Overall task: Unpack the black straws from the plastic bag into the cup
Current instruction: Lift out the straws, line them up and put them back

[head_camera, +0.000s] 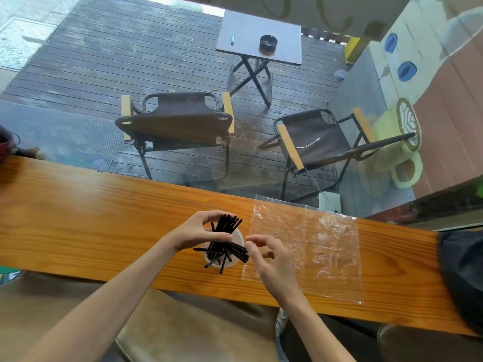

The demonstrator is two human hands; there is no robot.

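Note:
A clear plastic cup point(236, 237) stands on the wooden counter point(104, 218) with several black straws point(226, 240) fanned out in it, some sticking out over the rim. My left hand point(201, 232) grips a bunch of those straws between thumb and curled fingers, just above the cup. My right hand point(271, 259) hovers at the cup's right side, fingers loosely curled, its fingertips near the straw ends; I cannot tell whether it pinches one. The clear plastic bag point(311, 241) lies flat to the right of the cup.
The counter runs along a window. A dark cloth or bag point(462, 273) lies at the counter's right end and a dark red object point(5, 145) at the far left. Outside stand two folding chairs point(177, 121) and a small table point(258, 37).

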